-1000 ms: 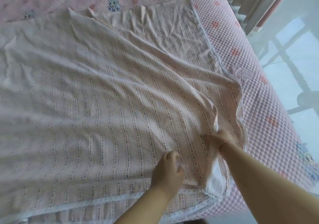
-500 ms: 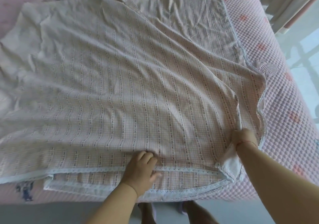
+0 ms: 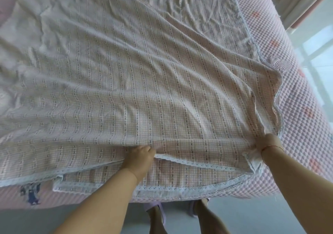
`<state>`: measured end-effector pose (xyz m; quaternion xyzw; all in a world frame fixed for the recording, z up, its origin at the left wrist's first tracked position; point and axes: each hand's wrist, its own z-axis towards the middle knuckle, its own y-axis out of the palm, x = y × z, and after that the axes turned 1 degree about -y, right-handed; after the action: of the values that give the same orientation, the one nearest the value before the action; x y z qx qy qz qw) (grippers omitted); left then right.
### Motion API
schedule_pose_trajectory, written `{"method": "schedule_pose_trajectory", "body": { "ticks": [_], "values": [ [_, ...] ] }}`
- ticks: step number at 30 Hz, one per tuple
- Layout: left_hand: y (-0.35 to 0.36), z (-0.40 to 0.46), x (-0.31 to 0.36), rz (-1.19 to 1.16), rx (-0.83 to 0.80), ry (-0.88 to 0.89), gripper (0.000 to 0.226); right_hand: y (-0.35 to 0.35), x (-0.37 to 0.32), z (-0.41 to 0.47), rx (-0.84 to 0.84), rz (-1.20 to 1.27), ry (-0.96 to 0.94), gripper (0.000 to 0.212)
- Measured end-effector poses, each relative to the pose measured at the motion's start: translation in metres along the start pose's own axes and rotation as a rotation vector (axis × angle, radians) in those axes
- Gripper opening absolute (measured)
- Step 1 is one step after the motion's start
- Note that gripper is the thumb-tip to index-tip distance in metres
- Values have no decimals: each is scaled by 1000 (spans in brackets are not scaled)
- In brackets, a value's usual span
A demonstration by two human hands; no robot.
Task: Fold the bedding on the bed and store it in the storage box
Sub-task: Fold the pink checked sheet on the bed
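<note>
Sheet (image 3: pixel 144 82) lies spread across the bed (image 3: pixel 295 93), folded over on itself: upper layer's lace edge (image 3: pixel 198 163) runs along the near side, lower layer's lace edge (image 3: pixel 162 188) sits just nearer, close to the bed's near edge. Fabric is checked pink/beige with dotted stripes, wrinkled, with diagonal creases running toward the near-right corner. Far-right part of the lower layer is exposed and flat.

Left hand (image 3: pixel 141 159): fingers curled round the upper layer's near edge, about mid-width, bunching the cloth slightly. Right hand (image 3: pixel 266 143): gripping the near-right corner of the sheet, cloth gathered in the fingers, white underside hanging below the wrist (red string (image 3: pixel 270 146) round that wrist). Hands are well apart, both clamped on the same near edge, which looks pulled fairly taut between them.

Bed cover is quilted pink with cartoon prints (image 3: pixel 30 194) and red spots. Feet in lilac slippers (image 3: pixel 158 210) stand on the grey floor (image 3: pixel 36 221) at the near side of the bed. Curtain (image 3: pixel 295 1) hangs at top right, beside bright floor. Left part of the frame is motion-blurred. Storage box: not visible here.
</note>
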<state>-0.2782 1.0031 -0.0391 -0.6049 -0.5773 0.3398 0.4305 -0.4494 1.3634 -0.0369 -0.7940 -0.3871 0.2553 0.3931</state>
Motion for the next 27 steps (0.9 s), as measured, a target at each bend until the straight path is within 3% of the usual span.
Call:
{"method": "schedule_pose_trajectory", "body": {
  "ticks": [2, 6, 10, 12, 14, 18, 21, 23, 27],
  "values": [
    [-12, -6, 4, -87, -137, 28, 11, -3, 5, -3, 15, -52, -11, 22],
    [-15, -23, 7, -221, -434, 29, 24, -5, 8, -17, -28, -127, 37, 22],
    [-14, -25, 1, -285, -533, -17, 25, -10, -6, -22, -79, -92, 65, 23],
    [-14, -25, 2, -348, -491, -53, 31, -11, -11, -18, -99, -15, 45, 27],
    [-13, -23, 2, -486, -400, -198, 37, -12, -17, -13, -108, 67, 27, 28],
    [-3, -22, -7, -563, -169, -718, 47, -20, -30, -1, -126, 159, -16, 22],
    [0, -29, -18, -445, -219, -1053, 67, -26, -34, 8, -129, 100, -36, 28],
    [-7, -29, -23, -260, -249, -1085, 63, -28, -40, 10, -133, 90, -35, 26],
    [-40, 8, -5, -94, -87, -844, 48, -29, -59, 14, -134, 216, -44, 24]
  ]
}}
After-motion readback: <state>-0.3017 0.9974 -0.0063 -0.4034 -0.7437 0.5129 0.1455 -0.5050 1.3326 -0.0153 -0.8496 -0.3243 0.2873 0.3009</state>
